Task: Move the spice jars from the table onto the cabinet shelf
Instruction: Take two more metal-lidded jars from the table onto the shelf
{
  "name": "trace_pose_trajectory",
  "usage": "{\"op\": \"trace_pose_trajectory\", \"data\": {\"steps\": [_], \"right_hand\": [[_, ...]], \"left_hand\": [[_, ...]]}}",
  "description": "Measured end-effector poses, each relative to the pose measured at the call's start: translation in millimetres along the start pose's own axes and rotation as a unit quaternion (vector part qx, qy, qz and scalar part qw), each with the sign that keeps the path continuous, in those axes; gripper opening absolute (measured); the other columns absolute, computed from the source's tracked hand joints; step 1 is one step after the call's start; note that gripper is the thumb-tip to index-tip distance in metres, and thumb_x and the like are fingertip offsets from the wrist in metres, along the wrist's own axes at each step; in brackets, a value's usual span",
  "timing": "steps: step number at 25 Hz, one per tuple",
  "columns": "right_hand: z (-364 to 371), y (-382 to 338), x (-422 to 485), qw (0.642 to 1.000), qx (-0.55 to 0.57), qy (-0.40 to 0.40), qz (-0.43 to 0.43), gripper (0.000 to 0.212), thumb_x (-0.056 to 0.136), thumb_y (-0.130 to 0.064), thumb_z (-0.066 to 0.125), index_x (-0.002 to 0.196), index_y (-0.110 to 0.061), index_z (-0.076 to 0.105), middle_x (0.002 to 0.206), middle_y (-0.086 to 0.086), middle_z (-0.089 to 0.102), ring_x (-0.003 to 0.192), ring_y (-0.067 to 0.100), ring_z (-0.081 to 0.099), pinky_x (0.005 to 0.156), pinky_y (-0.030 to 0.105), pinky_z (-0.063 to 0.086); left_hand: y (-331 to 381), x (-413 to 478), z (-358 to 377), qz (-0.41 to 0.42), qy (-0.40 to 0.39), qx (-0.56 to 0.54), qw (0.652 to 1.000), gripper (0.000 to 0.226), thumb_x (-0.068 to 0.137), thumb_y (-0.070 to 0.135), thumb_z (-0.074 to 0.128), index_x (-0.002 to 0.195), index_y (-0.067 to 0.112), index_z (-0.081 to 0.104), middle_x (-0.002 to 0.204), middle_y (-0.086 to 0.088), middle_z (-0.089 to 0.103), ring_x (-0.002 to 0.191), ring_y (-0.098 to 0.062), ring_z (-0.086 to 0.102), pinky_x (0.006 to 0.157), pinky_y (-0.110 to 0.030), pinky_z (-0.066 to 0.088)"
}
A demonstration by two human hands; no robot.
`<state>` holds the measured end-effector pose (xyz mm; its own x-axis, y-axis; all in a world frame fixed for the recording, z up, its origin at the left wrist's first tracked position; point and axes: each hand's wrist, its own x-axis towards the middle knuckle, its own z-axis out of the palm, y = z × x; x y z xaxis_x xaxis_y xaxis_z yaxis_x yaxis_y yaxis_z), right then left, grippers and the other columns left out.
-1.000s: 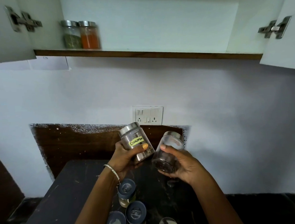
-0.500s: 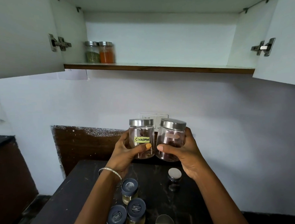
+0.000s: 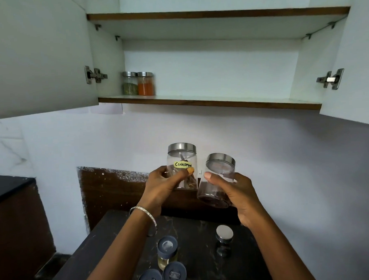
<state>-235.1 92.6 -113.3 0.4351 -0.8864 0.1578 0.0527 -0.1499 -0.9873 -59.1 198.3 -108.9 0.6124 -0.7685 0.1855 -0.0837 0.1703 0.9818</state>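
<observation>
Your left hand [image 3: 162,183] curls round the labelled jar [image 3: 182,159], upright with its label facing you; your right hand [image 3: 234,192] grips the dark-filled jar [image 3: 219,180], tilted; both hang above the table [image 3: 196,234], below the shelf [image 3: 220,101], likely bound for the room beside two shelved jars [image 3: 138,83].

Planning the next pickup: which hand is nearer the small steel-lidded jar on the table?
Right. The right hand is just above the small steel-lidded jar; the left hand is farther left.
</observation>
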Motion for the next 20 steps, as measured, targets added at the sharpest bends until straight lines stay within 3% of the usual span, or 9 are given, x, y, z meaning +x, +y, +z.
{"op": "trace_pose_trajectory", "data": {"steps": [2,5,10,16,18,20], "right_hand": [[2.6,-19.8,17.7,1.0,-0.02,0.003,-0.002,0.096,0.034,-0.08,0.082,0.115,-0.029,0.068,0.109,-0.003,0.075,0.101,0.012,0.069,0.086,0.038,0.054],[7.8,-59.7,53.8,0.999,-0.029,0.018,-0.034,0.088,0.04,-0.076,0.083,0.112,-0.028,0.067,0.105,0.001,0.077,0.093,0.011,0.075,0.088,0.04,0.057],[29.7,-126.8,125.6,0.995,-0.021,0.032,-0.095,0.078,0.041,-0.07,0.089,0.104,-0.026,0.071,0.09,-0.002,0.08,0.082,0.011,0.077,0.066,0.031,0.058],[76.5,-184.2,227.5,0.994,0.007,0.043,-0.098,0.082,0.037,-0.066,0.089,0.102,-0.022,0.068,0.097,0.005,0.075,0.092,0.019,0.072,0.087,0.04,0.06],[94.2,-192.0,263.2,0.995,0.018,0.03,-0.097,0.08,0.038,-0.058,0.089,0.106,-0.022,0.065,0.1,0.003,0.068,0.092,0.017,0.067,0.084,0.039,0.057],[111.6,-195.1,300.7,0.995,0.022,0.023,-0.092,0.085,0.048,-0.048,0.092,0.12,-0.017,0.059,0.107,0.005,0.063,0.092,0.019,0.065,0.086,0.04,0.057]], "left_hand": [[16.3,20.4,-3.5,0.012,0.013,0.023,1.0,0.066,0.051,0.058,0.088,0.1,0.016,0.077,0.088,-0.001,0.08,0.087,-0.02,0.077,0.077,-0.034,0.061],[49.6,58.0,-8.8,0.041,0.03,0.063,0.997,0.071,0.046,0.066,0.085,0.101,0.021,0.075,0.089,0.006,0.078,0.081,-0.006,0.074,0.065,-0.019,0.05],[107.9,138.0,-21.6,0.074,0.032,0.066,0.995,0.074,0.049,0.06,0.089,0.109,0.02,0.072,0.103,0.001,0.075,0.095,-0.015,0.072,0.072,-0.024,0.051],[160.9,251.3,-44.8,0.119,0.041,0.089,0.988,0.074,0.05,0.057,0.09,0.105,0.01,0.07,0.106,-0.009,0.074,0.093,-0.019,0.07,0.086,-0.039,0.058],[166.3,296.4,-51.1,0.122,0.045,0.107,0.986,0.071,0.056,0.052,0.091,0.104,0.006,0.067,0.108,-0.012,0.072,0.095,-0.022,0.068,0.08,-0.039,0.057],[167.1,340.3,-54.3,0.122,0.059,0.13,0.982,0.074,0.058,0.049,0.092,0.112,0.008,0.062,0.112,-0.007,0.067,0.1,-0.022,0.065,0.07,-0.029,0.053]]}}
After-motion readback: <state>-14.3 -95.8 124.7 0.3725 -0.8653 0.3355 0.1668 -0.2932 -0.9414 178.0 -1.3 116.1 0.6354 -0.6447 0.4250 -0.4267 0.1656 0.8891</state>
